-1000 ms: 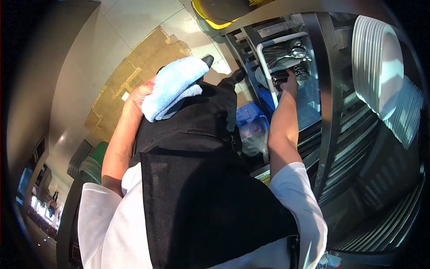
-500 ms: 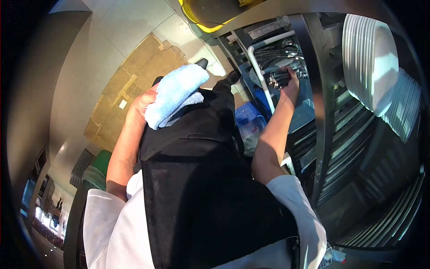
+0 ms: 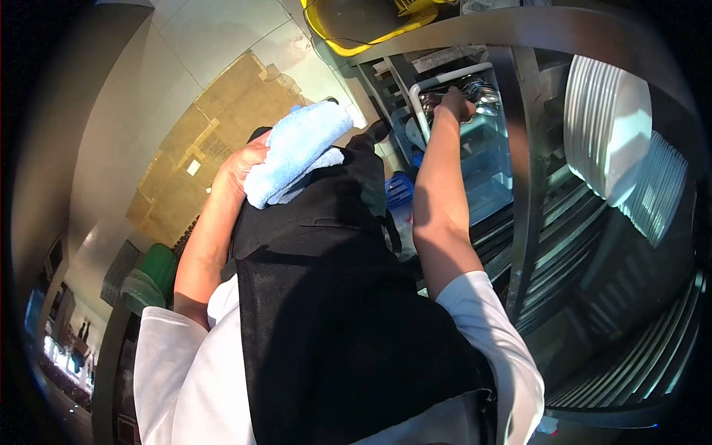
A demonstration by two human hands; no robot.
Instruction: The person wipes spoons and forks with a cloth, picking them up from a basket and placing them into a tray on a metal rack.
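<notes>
My left hand (image 3: pixel 246 165) is closed on a folded light-blue cloth (image 3: pixel 297 152), held above the lap of my black apron. My right arm reaches into a translucent blue plastic tub (image 3: pixel 482 182) with a pale rim. At the tub's far end, my right hand (image 3: pixel 455 105) is curled over a bunch of cutlery (image 3: pixel 430 101), its fingertips mostly hidden. Shiny metal spoons (image 3: pixel 483 95) lie just to the right of that hand.
The tub sits in a metal rack, behind a dark upright post (image 3: pixel 513 170). White plates (image 3: pixel 608 133) stand stacked on edge at the right. A yellow container (image 3: pixel 334 30) is at the top, a blue basket (image 3: pixel 399 189) beside my leg, and flattened cardboard (image 3: pixel 200 141) on the floor.
My right hand has moved left and farther up toward the tub's far end with the cutlery, baring more of the tub's floor. The left hand still holds the cloth, nearly unmoved.
</notes>
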